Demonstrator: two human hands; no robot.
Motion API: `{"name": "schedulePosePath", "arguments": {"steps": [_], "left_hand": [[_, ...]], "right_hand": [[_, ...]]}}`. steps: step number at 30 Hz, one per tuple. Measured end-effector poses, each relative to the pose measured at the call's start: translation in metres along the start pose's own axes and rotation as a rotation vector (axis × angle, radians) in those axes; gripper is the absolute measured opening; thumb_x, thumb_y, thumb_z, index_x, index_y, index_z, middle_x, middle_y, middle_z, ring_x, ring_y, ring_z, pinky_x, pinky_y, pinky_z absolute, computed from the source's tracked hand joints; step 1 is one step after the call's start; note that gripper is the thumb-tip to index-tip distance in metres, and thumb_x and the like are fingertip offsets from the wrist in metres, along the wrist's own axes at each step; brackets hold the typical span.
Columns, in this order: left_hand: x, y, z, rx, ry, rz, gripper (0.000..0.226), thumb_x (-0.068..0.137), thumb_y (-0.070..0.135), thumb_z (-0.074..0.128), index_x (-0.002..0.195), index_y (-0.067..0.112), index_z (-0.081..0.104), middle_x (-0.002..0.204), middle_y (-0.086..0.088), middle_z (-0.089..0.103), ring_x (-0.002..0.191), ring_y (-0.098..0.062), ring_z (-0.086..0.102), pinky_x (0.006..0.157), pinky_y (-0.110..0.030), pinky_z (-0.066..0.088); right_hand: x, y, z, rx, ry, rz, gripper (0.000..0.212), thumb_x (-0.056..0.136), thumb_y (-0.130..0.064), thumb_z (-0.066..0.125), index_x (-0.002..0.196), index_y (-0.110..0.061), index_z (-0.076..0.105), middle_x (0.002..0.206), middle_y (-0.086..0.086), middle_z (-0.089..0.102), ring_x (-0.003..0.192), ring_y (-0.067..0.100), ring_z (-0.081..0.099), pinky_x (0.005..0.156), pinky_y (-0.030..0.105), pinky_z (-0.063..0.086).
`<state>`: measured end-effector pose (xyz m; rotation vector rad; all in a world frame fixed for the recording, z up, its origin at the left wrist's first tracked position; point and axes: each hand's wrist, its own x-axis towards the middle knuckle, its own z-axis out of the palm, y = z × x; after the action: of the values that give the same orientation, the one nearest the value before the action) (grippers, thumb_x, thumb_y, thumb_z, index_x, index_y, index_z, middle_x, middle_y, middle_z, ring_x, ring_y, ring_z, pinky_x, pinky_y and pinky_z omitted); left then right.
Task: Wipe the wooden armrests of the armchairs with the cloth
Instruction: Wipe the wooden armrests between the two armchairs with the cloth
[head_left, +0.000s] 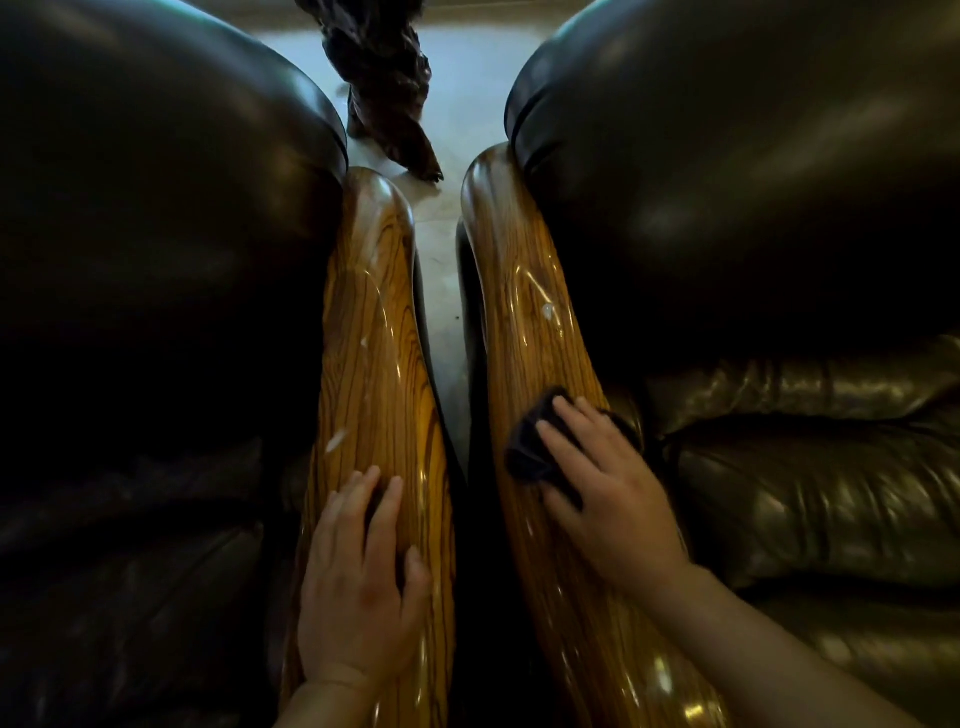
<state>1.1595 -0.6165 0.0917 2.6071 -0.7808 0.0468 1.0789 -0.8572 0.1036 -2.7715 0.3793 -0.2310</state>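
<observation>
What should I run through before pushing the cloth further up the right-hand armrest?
1. Cloth under the wiping hand: ok. The dark cloth is pressed flat under the right hand.
2. Cloth on wood: ok. It lies on the right armrest, not on the leather cushion.
3. Path ahead: ok. Nothing sits on the wood; a pale spot is left to wipe.
4. Bracing hand: ok. The left hand rests flat on the left armrest, holding nothing.
5. Left armrest clean: not ok. Pale smears show.
6. Cloth clean enough: cannot tell.
</observation>
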Motion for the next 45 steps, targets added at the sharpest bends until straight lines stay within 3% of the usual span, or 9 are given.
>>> {"name": "schedulePosePath", "arguments": {"steps": [5, 13, 18, 20, 24, 30, 38, 42, 45], "left_hand": [[0.000, -0.003, 0.003, 0.015, 0.015, 0.006, 0.060, 0.084, 0.034, 0.043, 0.141, 0.015, 0.043, 0.149, -0.008, 0.038, 0.141, -0.025, 0.030, 0.111, -0.053, 0.033], [0.000, -0.003, 0.001, 0.017, 0.011, -0.002, 0.060, 0.084, 0.034, 0.043, 0.140, 0.015, 0.044, 0.149, -0.008, 0.039, 0.140, -0.026, 0.032, 0.111, -0.053, 0.033], [0.000, -0.002, 0.001, 0.012, -0.002, -0.001, 0.059, 0.087, 0.035, 0.042, 0.143, 0.016, 0.042, 0.150, -0.007, 0.037, 0.143, -0.023, 0.029, 0.115, -0.050, 0.028], [-0.001, -0.002, 0.001, 0.010, 0.000, -0.001, 0.059, 0.087, 0.034, 0.043, 0.143, 0.016, 0.042, 0.151, -0.007, 0.037, 0.143, -0.023, 0.029, 0.116, -0.049, 0.028], [-0.001, -0.004, 0.002, -0.009, 0.002, 0.016, 0.059, 0.087, 0.034, 0.043, 0.143, 0.015, 0.041, 0.151, -0.007, 0.037, 0.144, -0.022, 0.028, 0.116, -0.049, 0.027], [-0.001, -0.008, 0.006, -0.014, -0.017, -0.011, 0.062, 0.087, 0.037, 0.043, 0.147, 0.021, 0.036, 0.153, -0.002, 0.033, 0.147, -0.011, 0.014, 0.119, -0.041, 0.020], [-0.002, -0.007, 0.003, -0.022, -0.028, 0.003, 0.061, 0.086, 0.036, 0.044, 0.144, 0.019, 0.039, 0.152, -0.004, 0.034, 0.146, -0.018, 0.023, 0.114, -0.052, 0.031], [-0.001, -0.007, 0.004, -0.026, -0.013, -0.001, 0.062, 0.085, 0.036, 0.045, 0.145, 0.020, 0.038, 0.153, -0.003, 0.033, 0.148, -0.009, 0.011, 0.115, -0.047, 0.026], [0.000, -0.007, 0.005, -0.021, -0.013, 0.008, 0.061, 0.085, 0.035, 0.045, 0.144, 0.019, 0.039, 0.152, -0.004, 0.034, 0.146, -0.012, 0.017, 0.115, -0.049, 0.028]], "right_hand": [[0.089, 0.008, -0.003, 0.100, 0.142, 0.382, 0.051, 0.099, -0.037, 0.050, 0.146, -0.018, 0.044, 0.157, 0.006, 0.039, 0.148, 0.024, 0.027, 0.120, 0.042, 0.027], [-0.021, 0.012, 0.005, 0.004, -0.031, -0.142, 0.064, 0.091, -0.035, 0.057, 0.150, -0.029, 0.035, 0.162, -0.003, 0.027, 0.152, 0.018, 0.017, 0.119, 0.046, 0.028], [0.064, 0.005, -0.003, 0.114, 0.122, 0.360, 0.052, 0.096, -0.038, 0.051, 0.146, -0.024, 0.043, 0.159, 0.003, 0.034, 0.149, 0.023, 0.025, 0.117, 0.051, 0.033], [0.074, -0.010, 0.001, 0.075, 0.105, 0.283, 0.052, 0.097, -0.039, 0.051, 0.146, -0.024, 0.044, 0.158, 0.003, 0.036, 0.149, 0.023, 0.024, 0.119, 0.048, 0.028], [0.011, -0.004, 0.002, 0.032, -0.010, -0.097, 0.053, 0.094, -0.039, 0.051, 0.146, -0.029, 0.042, 0.161, -0.003, 0.030, 0.152, 0.017, 0.018, 0.120, 0.045, 0.024], [0.097, 0.001, -0.001, 0.180, 0.166, 0.386, 0.050, 0.098, -0.031, 0.054, 0.145, -0.018, 0.045, 0.157, 0.006, 0.038, 0.146, 0.024, 0.030, 0.118, 0.043, 0.029], [0.045, -0.002, -0.003, 0.027, 0.049, 0.131, 0.054, 0.094, -0.035, 0.052, 0.144, -0.019, 0.045, 0.156, 0.003, 0.039, 0.148, 0.021, 0.027, 0.119, 0.045, 0.028], [0.114, 0.014, -0.003, 0.073, 0.135, 0.356, 0.051, 0.099, -0.035, 0.051, 0.146, -0.015, 0.044, 0.156, 0.009, 0.039, 0.147, 0.026, 0.029, 0.119, 0.044, 0.029], [0.150, 0.002, 0.001, 0.068, 0.140, 0.323, 0.051, 0.100, -0.037, 0.050, 0.146, -0.017, 0.043, 0.158, 0.009, 0.035, 0.149, 0.027, 0.024, 0.121, 0.044, 0.025]]}}
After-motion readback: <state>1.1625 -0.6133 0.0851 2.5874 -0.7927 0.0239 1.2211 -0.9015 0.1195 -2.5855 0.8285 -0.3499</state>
